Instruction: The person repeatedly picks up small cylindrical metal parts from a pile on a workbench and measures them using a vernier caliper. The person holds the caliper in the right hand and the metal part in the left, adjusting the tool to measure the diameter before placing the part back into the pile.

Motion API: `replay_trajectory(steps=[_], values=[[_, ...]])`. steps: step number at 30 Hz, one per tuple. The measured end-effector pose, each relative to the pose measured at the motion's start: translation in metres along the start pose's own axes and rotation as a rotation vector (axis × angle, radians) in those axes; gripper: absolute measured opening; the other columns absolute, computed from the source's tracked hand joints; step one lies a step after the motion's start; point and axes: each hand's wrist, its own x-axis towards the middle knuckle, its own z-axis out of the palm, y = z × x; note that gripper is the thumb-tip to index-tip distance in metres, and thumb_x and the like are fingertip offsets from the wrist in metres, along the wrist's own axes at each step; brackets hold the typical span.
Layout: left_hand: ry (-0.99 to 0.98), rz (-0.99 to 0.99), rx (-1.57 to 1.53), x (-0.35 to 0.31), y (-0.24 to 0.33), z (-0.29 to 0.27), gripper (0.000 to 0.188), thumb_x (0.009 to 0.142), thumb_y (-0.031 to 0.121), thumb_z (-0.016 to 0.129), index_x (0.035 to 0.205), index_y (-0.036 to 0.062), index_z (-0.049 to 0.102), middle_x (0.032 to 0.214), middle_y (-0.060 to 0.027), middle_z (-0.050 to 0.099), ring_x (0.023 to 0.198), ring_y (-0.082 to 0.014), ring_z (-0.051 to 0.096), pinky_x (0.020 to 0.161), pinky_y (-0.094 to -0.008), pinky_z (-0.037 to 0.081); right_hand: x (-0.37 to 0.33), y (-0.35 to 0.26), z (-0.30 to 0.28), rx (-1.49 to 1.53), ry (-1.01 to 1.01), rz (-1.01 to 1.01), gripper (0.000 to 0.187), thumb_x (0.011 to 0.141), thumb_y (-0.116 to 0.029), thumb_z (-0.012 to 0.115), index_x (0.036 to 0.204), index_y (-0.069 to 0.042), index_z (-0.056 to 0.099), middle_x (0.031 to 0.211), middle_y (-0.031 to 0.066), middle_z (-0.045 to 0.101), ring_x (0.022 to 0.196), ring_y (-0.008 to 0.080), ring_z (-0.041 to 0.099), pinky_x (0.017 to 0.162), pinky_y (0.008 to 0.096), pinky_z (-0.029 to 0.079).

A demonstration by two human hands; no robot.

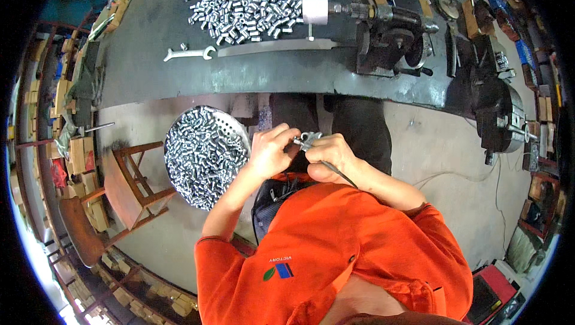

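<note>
My left hand (271, 150) and my right hand (329, 156) meet in front of my chest, just below the edge of the dark workbench (179, 79). My right hand grips a small metal tool (306, 140) with a thin hose trailing back along my wrist. My left hand's fingers are pinched at the tool's tip, apparently on a small metal part that I cannot make out. A round perforated metal basket (233, 122) full of small silver cylinders sits just left of my left hand.
A heap of silver cylinders (257, 1), a wrench (188, 54) and a long flat metal bar (275, 46) lie on the workbench. A dark machine with a silver chuck (383, 22) stands at its right. A wooden stool (129, 184) holds the basket. Boxes line the left.
</note>
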Motion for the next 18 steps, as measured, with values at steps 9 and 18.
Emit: replay_trajectory(steps=[9,18], values=[[0.145,-0.048,0.135,0.084,-0.045,-0.03,0.021,0.067,0.013,0.068,0.086,0.0038,0.065,0.057,-0.0088,0.05,0.047,-0.0229,0.051,0.048,-0.0342,0.041,-0.005,-0.016,-0.025,-0.056,0.318,-0.241,0.03,0.054,-0.011,0.059,0.05,-0.008,0.03,0.049,0.0048,0.023,0.038,0.0223,0.032,0.035,0.0339,0.026],[0.368,-0.147,-0.573,0.183,-0.059,-0.086,0.039,0.085,0.011,0.06,0.118,-0.0047,0.047,0.073,-0.0071,0.061,0.055,-0.0097,0.055,0.051,-0.0219,0.045,-0.016,-0.021,-0.019,0.025,0.217,-0.062,0.032,0.063,-0.014,0.061,0.05,-0.008,0.032,0.048,0.0051,0.03,0.037,0.021,0.036,0.037,0.032,0.026]])
